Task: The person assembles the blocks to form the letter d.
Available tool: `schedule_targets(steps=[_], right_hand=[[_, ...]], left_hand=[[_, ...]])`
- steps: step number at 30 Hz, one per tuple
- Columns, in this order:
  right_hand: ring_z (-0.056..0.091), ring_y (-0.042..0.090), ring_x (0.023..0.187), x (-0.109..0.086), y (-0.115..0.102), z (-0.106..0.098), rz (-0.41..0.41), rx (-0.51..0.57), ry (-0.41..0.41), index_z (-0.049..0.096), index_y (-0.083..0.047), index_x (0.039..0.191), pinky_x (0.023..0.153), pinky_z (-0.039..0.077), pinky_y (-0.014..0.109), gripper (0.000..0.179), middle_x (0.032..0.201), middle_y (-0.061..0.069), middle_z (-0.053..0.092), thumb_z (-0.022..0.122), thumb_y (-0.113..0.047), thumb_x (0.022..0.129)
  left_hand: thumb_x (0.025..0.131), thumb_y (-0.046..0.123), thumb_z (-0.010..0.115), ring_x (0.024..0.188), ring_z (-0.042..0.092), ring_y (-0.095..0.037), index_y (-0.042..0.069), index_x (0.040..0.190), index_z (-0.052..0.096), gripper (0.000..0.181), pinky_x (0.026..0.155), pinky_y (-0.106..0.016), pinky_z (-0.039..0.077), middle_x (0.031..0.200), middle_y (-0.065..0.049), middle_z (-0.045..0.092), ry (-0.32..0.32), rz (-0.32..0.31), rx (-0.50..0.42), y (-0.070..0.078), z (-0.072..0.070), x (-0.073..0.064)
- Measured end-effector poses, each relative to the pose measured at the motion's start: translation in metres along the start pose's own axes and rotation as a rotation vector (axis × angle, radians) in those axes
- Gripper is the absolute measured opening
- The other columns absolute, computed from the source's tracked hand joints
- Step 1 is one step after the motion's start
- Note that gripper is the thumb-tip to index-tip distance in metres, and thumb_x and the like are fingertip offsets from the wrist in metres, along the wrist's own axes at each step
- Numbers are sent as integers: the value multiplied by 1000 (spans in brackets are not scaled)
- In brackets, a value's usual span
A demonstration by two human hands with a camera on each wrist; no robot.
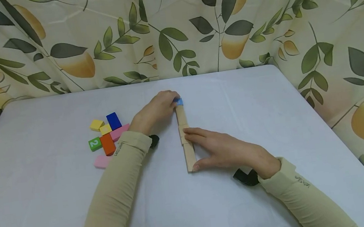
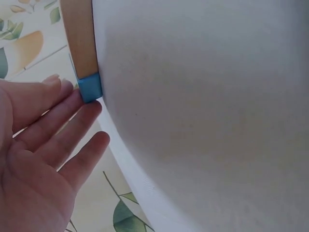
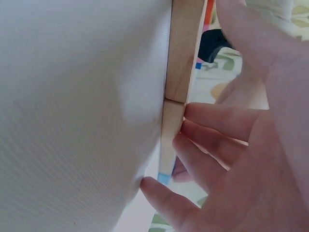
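Light wooden blocks (image 1: pixel 190 156) lie end to end in a row on the white table, with a small blue block (image 1: pixel 179 101) at the far end. My left hand (image 1: pixel 158 108) is at that far end. Its fingertips touch the blue block, and in the left wrist view the fingers (image 2: pixel 82 116) are fairly straight. Along the row's right side, my right hand (image 1: pixel 221 148) rests its fingertips on the middle wooden block (image 1: pixel 184 133). The right thumb touches the near end. In the right wrist view its fingers (image 3: pixel 207 164) extend against the wood.
Left of the row sits a loose cluster: an orange block (image 1: pixel 107 144), a green block (image 1: pixel 95 144) marked 2, a dark blue block (image 1: pixel 114 121), yellow blocks (image 1: pixel 96 125) and pink blocks (image 1: pixel 102 162). My left forearm partly covers it. A leaf-patterned curtain (image 1: pixel 172 28) hangs behind the table.
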State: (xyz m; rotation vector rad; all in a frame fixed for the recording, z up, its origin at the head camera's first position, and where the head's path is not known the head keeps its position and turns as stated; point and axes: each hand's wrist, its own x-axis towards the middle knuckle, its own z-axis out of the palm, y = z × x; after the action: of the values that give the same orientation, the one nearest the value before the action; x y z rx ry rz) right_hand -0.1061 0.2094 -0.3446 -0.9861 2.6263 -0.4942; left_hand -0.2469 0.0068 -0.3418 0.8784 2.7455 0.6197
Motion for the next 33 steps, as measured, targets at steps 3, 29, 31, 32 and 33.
schedule_targets(steps=[3, 29, 31, 32, 33], right_hand=[[35, 22, 147, 1, 0, 0, -12, -4, 21, 41, -7, 150, 114, 40, 43, 87, 163, 2, 29, 73, -53, 83], [35, 31, 146, 1, -4, 6, -77, -46, 50, 60, -24, 135, 113, 40, 48, 60, 158, 15, 31, 75, -50, 83], [33, 31, 147, 1, -4, 6, -69, -42, 45, 60, -24, 135, 114, 39, 48, 60, 159, 14, 30, 75, -50, 83], [33, 31, 147, 1, -4, 6, -64, -39, 42, 60, -24, 136, 114, 39, 49, 61, 160, 14, 30, 75, -50, 83], [32, 31, 147, 1, -4, 6, -60, -37, 38, 59, -24, 136, 114, 39, 49, 61, 160, 14, 29, 75, -50, 83]], left_hand=[[101, 3, 46, 124, 57, -28, -3, 133, 56, 34, 110, -38, 44, 133, -18, 61, 1, -5, -14, 0, 1, -1], [104, 5, 41, 134, 49, -25, 2, 139, 52, 37, 114, -37, 39, 143, -15, 54, -17, -36, -32, 0, 1, -4], [104, 6, 41, 136, 47, -25, 3, 140, 51, 38, 115, -37, 38, 145, -14, 53, -26, -47, -34, 0, 0, -5], [104, 7, 41, 138, 46, -25, 4, 141, 50, 38, 116, -37, 37, 146, -13, 52, -32, -54, -31, 0, -1, -6], [104, 8, 41, 139, 45, -25, 4, 141, 50, 38, 117, -38, 36, 147, -13, 51, -32, -59, -27, 0, -2, -7]])
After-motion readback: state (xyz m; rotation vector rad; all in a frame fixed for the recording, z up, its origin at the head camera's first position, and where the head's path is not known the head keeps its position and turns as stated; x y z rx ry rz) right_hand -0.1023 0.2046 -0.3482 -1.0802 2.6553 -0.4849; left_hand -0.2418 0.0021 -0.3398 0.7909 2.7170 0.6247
